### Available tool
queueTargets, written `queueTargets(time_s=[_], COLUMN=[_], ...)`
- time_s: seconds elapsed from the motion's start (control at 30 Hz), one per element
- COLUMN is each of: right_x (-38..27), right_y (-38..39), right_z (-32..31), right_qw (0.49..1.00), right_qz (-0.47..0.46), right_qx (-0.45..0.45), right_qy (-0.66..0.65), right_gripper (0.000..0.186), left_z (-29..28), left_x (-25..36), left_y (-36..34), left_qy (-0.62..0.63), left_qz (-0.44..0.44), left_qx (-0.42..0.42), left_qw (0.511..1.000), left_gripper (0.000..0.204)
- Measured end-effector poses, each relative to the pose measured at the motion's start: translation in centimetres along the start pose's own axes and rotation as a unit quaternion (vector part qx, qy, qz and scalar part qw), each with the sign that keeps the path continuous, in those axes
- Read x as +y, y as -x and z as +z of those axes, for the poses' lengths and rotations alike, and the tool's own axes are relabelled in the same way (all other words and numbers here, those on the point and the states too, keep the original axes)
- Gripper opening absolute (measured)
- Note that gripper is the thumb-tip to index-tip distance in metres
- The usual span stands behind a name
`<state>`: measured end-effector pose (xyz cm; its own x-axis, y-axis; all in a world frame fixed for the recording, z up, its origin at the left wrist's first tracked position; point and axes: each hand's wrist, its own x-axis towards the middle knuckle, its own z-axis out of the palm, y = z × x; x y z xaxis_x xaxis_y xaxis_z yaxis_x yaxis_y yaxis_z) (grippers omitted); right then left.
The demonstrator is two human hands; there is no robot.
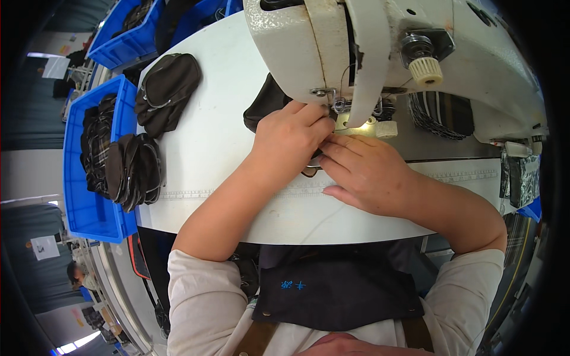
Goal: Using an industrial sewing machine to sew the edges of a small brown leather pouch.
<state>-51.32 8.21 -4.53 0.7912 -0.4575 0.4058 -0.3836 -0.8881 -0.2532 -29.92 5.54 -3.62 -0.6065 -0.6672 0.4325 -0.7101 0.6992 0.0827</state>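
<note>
My left hand (294, 133) is closed on a dark fabric piece (265, 105), its curled fingers pressing down beside the needle area of a white sewing machine (291, 44). Part of the fabric shows to the left of that hand; the rest lies under my fingers. My right hand (368, 172) rests just right of it, fingers stretched out flat toward the left fingertips and thumb held apart. A small tan-edged bit (309, 172) pokes out below the fingers. Both hands cover the exact spot at the presser foot, lit by a small lamp (362, 126).
A rounded dark brown fabric piece (169, 92) lies on the white table (219, 118). A stack of similar pieces (133, 172) leans over a blue bin (95, 219) holding plaid fabric. Striped pieces (442, 114) sit under the machine arm. A ruler strip (457, 175) crosses the table.
</note>
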Motion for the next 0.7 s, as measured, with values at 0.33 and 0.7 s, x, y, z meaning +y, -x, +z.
queueTargets(time_s=[0.33,0.7], right_x=[0.3,0.8], right_y=[-0.1,0.0], right_z=[-1.3,-2.6], right_qw=[0.999,0.996], right_qz=[-0.004,0.003], right_qx=[-0.038,-0.081], right_qy=[-0.013,-0.04], right_gripper=[0.036,0.029], left_z=[-0.8,-1.2], left_x=[1.2,2.4], left_y=[0.4,0.1], left_qy=[0.038,0.055], left_qz=[-0.037,-0.102], left_qx=[-0.033,-0.075], left_qw=[0.998,0.99], left_gripper=[0.03,0.033])
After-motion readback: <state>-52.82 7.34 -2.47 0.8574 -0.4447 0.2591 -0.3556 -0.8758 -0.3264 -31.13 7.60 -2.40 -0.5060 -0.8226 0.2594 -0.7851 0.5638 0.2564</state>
